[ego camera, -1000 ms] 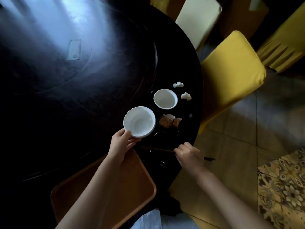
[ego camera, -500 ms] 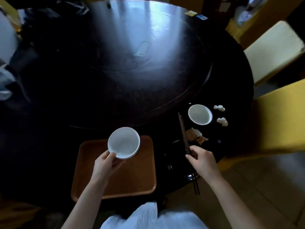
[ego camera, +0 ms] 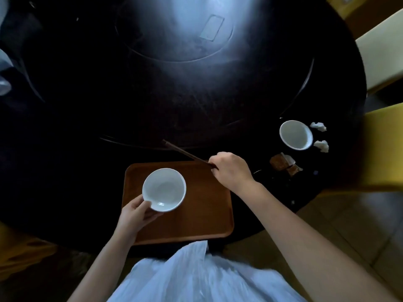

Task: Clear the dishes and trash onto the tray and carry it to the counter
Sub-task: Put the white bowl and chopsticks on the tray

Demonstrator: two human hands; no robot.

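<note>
An orange-brown tray (ego camera: 196, 219) lies at the near edge of the dark round table (ego camera: 87, 118). My left hand (ego camera: 136, 213) grips the near rim of a white bowl (ego camera: 164, 189) over the tray's left part. My right hand (ego camera: 230, 170) is closed on dark chopsticks (ego camera: 183, 152) above the tray's far right corner, their tips pointing far-left. A second white bowl (ego camera: 296, 134) sits on the table to the right. Two crumpled white tissues (ego camera: 318, 126) (ego camera: 321, 146) lie beside it. Brown wrapper scraps (ego camera: 283, 163) lie just nearer.
A raised turntable (ego camera: 174, 33) with a small card (ego camera: 212, 27) fills the table's middle. A dark dish (ego camera: 272, 182) is faintly visible right of the tray. Yellow chair (ego camera: 383, 147) and cream chair (ego camera: 381, 51) stand at the right.
My left hand carried the white bowl from the table to over the tray. My right hand picked up the chopsticks and swung them left to the tray's far corner.
</note>
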